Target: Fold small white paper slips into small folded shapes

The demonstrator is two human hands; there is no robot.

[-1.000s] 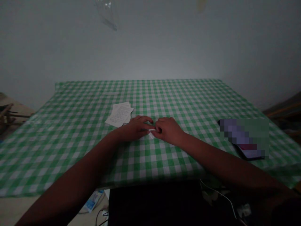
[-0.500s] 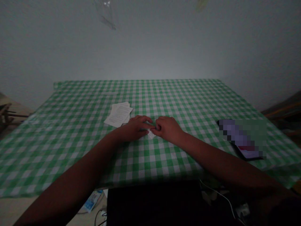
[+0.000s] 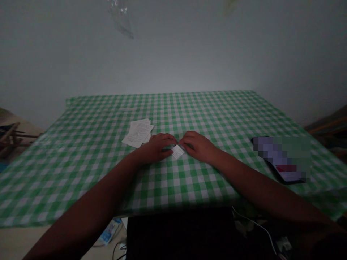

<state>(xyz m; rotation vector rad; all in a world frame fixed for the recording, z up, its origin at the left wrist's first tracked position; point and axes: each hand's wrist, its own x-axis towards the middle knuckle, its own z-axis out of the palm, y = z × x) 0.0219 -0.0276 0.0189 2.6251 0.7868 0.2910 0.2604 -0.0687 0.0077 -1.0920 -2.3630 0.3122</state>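
Observation:
A small folded piece of printed paper lies diamond-shaped on the checked tablecloth, between my two hands. My left hand grips its left side, the thumb at the left corner and the fingers reaching to the top corner. From the other side, my right hand has its bent fingertips pressed at the paper's upper right edge, close to the left fingertips. Just beyond my left hand sits a loose, fanned stack of printed paper sheets.
A green and white checked tablecloth covers the table. At the right lies a phone, its screen partly pixelated. A plastic bag hangs on the wall behind. Below the table edge are a white cable and a blue packet.
My right hand has shifted slightly up and its fingers have uncurled a little, uncovering more of the folded paper. My left hand stays almost in place. The view has tilted slightly.

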